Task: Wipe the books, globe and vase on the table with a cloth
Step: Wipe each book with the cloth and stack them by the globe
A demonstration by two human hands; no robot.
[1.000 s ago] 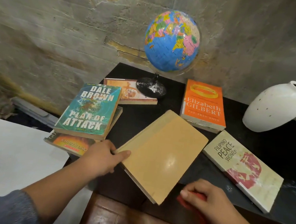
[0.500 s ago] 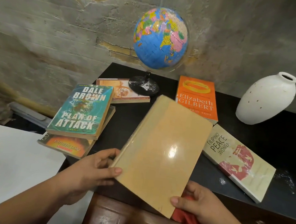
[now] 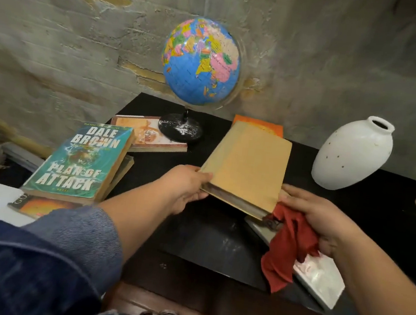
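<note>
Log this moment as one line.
phase: tan book held above table | left hand: grips book's left corner | right hand: grips red cloth at book's right corner | globe, vase: standing on table

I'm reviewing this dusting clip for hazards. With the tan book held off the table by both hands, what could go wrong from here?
1. The tan book is held only at its near corners: the left hand grips one; the right hand, also clutching the red cloth, only touches the other. It could slip.
2. The globe and white vase stand just beyond it; a careless swing might knock either.
</note>
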